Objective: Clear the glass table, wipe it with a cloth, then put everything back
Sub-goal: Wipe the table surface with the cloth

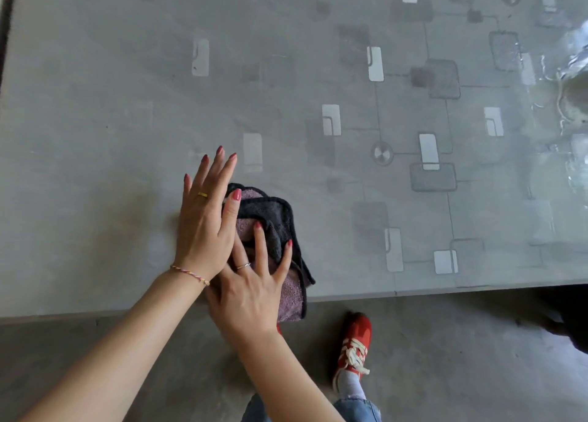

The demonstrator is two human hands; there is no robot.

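A folded cloth [280, 218], dark grey on one side and mauve on the other, lies on the glass table [95, 135] at its near edge and hangs slightly over it. My right hand [251, 281] presses flat on the cloth with fingers spread. My left hand [206, 218] lies flat with fingers stretched out, overlapping the cloth's left edge and my right hand's thumb side. The table top is grey with a pattern of pale rectangles and squares.
At the far right edge of the table a clear glass or plastic object [572, 81] catches the light. Below the table's near edge is a grey floor with my red shoe [354, 345] and jeans.
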